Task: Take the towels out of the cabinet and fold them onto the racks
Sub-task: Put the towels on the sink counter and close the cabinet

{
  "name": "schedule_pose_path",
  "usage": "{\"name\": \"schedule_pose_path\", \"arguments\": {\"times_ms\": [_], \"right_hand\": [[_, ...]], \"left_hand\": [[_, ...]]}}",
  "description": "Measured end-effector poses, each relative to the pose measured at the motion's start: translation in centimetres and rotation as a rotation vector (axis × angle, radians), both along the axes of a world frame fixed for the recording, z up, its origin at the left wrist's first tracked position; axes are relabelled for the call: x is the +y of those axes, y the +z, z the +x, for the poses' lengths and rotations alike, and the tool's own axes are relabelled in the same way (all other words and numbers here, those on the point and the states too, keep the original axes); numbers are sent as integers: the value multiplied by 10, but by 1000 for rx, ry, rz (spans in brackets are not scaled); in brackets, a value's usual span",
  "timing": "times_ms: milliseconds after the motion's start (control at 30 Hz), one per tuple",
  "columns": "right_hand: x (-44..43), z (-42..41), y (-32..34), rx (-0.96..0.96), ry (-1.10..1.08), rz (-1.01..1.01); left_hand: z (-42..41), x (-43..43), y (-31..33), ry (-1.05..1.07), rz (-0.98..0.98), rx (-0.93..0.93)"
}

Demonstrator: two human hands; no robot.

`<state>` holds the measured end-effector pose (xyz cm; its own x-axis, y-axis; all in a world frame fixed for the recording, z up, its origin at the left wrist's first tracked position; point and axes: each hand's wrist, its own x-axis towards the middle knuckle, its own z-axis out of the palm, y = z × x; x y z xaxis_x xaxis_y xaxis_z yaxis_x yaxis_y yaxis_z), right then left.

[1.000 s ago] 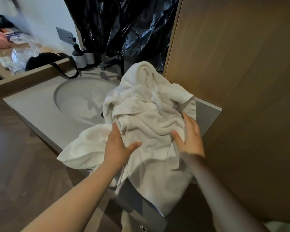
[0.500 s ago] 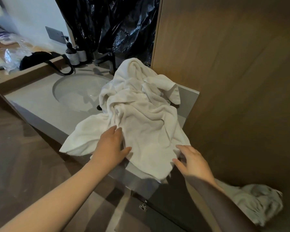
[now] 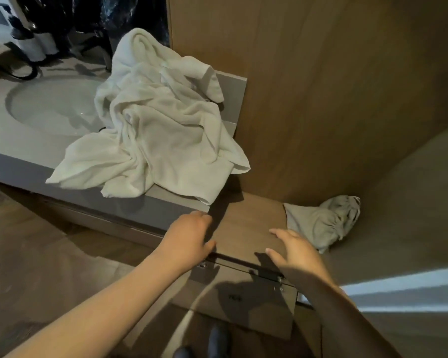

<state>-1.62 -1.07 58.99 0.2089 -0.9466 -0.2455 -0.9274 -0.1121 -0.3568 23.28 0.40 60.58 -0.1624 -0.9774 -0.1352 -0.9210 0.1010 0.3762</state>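
Both hands are now coming off the white towel (image 3: 161, 130), which a moment ago they were pressing and tugging on the bench (image 3: 36, 151). It is lying there in a crumpled heap to the right of the sink (image 3: 49, 104), one corner hanging over the near edge, not yet folded. The left hand (image 3: 189, 239) is hovering at the bench's near right corner, its fingers loosely curled and holding nothing. The right hand (image 3: 295, 250) is reaching low into the open cabinet (image 3: 321, 86), fingers spread and empty, just short of the second towel (image 3: 323, 223), which is sitting bunched at the far right of the cabinet's shelf (image 3: 248, 218). This shift suggests the person is going for the remaining towel before starting any folding. No rack is showing in view, so that part of the job is looking untouched.
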Motion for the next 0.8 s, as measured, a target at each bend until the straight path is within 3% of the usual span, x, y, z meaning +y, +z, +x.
{"name": "schedule_pose_path", "arguments": {"times_ms": [267, 433, 800], "right_hand": [[65, -79, -15, -48, -235, -27], [92, -126, -51, -68, -329, 73], [123, -191, -203, -37, -331, 304]], "left_hand": [[-85, 11, -16, -232, 58, -9], [-132, 18, -52, -304, 133, -5], [-185, 56, -229, -98, 403, 5]]}}
